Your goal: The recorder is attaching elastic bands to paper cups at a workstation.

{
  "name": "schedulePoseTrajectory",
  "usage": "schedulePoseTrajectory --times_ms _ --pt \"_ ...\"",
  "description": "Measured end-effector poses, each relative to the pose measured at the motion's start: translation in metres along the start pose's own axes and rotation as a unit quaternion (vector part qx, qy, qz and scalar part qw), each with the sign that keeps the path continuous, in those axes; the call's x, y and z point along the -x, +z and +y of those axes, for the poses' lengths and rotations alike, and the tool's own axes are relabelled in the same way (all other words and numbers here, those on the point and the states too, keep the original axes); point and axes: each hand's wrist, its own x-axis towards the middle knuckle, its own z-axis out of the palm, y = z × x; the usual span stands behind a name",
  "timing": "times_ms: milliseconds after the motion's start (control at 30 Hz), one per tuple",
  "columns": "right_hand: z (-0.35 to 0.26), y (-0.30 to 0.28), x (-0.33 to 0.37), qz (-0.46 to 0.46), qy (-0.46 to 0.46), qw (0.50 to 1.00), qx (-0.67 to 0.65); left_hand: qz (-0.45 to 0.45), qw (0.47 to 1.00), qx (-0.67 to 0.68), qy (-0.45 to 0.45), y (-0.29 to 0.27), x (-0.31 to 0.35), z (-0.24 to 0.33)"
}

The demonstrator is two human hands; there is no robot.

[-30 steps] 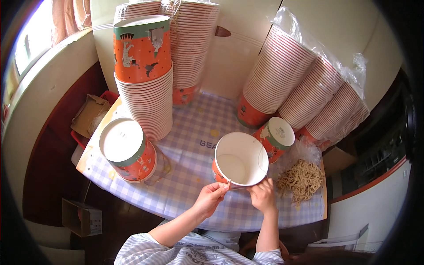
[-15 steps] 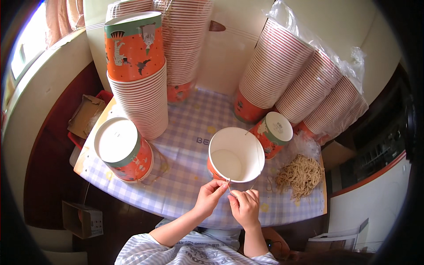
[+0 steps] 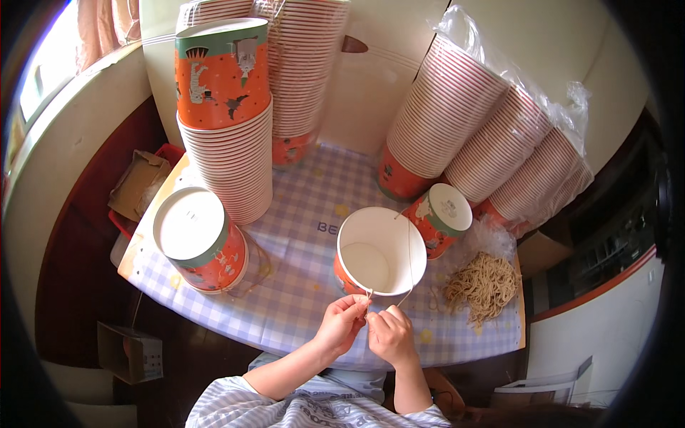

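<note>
Since half a second ago the right hand (image 3: 391, 334) has come in from the right to meet the left hand (image 3: 342, 322), and both now sit side by side just below the near rim of the open paper bucket (image 3: 380, 251). Each hand is pinched shut on a thin string (image 3: 409, 246) that runs from the fingertips up across the bucket's mouth to its far rim; the near end seems to pass through the rim at a small loop, though it is too fine to be sure.

The bucket stands upright on the checked cloth of the desk (image 3: 300, 314), close to the near edge. A pull on the string that is too hard could tip the light, empty bucket toward the person or drag it off the edge, and the string could tear the paper rim or slip from the pinch.

Just right of the bucket lies a loose heap of strings (image 3: 483, 284), which could snag a sleeve. Behind it an upturned bucket (image 3: 437, 216) stands nearly touching; another upturned one (image 3: 200, 241) sits well to the left. Farther back, tall stacks of buckets (image 3: 232, 128) lean at the wall, and a knock to the desk could bring them down.
</note>
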Motion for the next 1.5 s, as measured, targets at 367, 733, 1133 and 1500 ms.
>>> schedulePoseTrajectory --times_ms 367,733,1133,1500 --pt "0.003 -0.004 0.001 -0.031 -0.023 0.999 0.001 0.018 0.999 0.023 -0.025 0.007 -0.006 0.012" --pt "-0.001 -0.004 -0.004 0.025 0.039 0.999 0.027 0.057 0.873 -0.403 0.27 -0.022 -0.014 0.005" --pt "-0.009 0.004 -0.005 0.001 0.055 0.998 0.031 0.043 0.808 -0.474 0.347 -0.002 -0.012 0.013" --pt "-0.005 0.014 -0.015 0.101 0.194 0.971 -0.097 0.053 0.779 -0.559 0.279 0.005 0.007 0.014"
